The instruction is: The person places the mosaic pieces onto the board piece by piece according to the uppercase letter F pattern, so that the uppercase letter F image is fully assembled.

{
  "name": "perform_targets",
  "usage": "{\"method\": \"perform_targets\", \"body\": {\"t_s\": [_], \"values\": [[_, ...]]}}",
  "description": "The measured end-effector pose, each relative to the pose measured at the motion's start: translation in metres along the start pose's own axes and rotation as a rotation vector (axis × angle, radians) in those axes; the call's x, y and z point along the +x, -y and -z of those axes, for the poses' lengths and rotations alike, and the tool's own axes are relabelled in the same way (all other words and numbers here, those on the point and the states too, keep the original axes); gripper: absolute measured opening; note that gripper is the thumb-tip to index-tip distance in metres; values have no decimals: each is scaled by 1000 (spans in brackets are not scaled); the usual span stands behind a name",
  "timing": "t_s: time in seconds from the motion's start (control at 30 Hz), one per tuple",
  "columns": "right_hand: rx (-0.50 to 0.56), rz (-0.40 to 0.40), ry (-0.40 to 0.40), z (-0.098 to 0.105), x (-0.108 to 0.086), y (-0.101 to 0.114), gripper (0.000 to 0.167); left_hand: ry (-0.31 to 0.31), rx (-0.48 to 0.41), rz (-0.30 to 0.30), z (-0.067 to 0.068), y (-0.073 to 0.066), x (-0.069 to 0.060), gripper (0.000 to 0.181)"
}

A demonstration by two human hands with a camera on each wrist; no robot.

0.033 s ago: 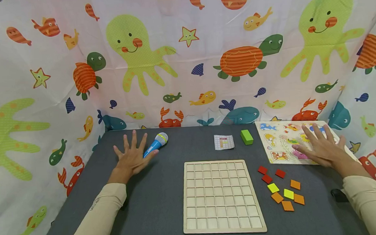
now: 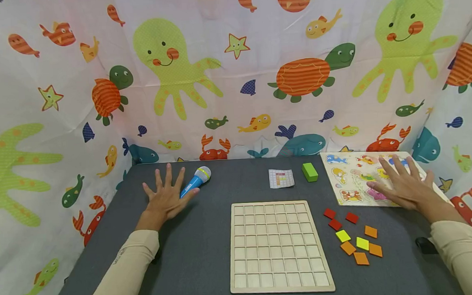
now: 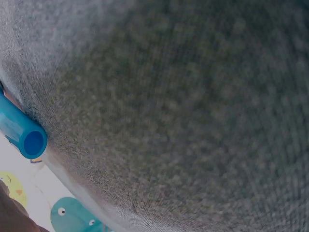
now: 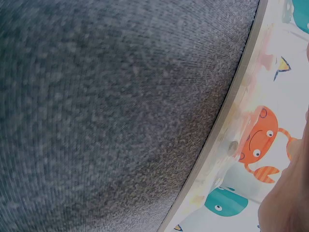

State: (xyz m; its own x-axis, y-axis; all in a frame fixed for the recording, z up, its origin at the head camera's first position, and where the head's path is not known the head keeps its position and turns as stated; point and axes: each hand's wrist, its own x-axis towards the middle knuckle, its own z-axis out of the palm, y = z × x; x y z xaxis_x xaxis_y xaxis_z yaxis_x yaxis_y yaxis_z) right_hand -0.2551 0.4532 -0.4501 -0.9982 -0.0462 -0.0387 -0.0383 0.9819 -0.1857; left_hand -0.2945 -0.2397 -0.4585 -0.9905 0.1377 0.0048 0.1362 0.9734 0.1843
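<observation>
My left hand point(image 2: 164, 202) lies palm down with its fingers spread on the dark table, holding nothing. Just beyond its thumb is a blue toy microphone point(image 2: 191, 185) with a silver and yellow head; the left wrist view shows its hollow blue end point(image 3: 23, 128). On the right, my right hand point(image 2: 408, 188) is spread over a wooden picture puzzle board point(image 2: 330, 170) with sea animals, covering part of it. Whether it presses on the board I cannot tell. The board's edge point(image 4: 222, 116) runs slantwise through the right wrist view.
A wooden grid tray point(image 2: 283, 292) lies at front centre. Right of it are scattered red tiles point(image 2: 351, 217), yellow tiles point(image 2: 362, 243) and orange tiles point(image 2: 361, 259). Behind stand a patterned card point(image 2: 281, 179) and a green block point(image 2: 309, 172). A dark object point(image 2: 426, 245) sits by the right sleeve.
</observation>
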Motion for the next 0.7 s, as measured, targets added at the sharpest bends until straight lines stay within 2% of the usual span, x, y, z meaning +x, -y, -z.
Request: {"method": "perform_targets", "body": {"t_s": [0.23,0.5,0.6,0.7], "values": [[12,17,-1,0,0,2,108,-12,3,-10,2,0,0,103],[-20,61,-46,-1,1,10,107,-20,15,-21,3,-3,0,104],[-12,80,-57,-1,1,14,106,-69,0,-52,5,-8,-2,99],[11,100,-46,-1,-1,22,105,-132,-60,-85,9,-20,-7,88]]}}
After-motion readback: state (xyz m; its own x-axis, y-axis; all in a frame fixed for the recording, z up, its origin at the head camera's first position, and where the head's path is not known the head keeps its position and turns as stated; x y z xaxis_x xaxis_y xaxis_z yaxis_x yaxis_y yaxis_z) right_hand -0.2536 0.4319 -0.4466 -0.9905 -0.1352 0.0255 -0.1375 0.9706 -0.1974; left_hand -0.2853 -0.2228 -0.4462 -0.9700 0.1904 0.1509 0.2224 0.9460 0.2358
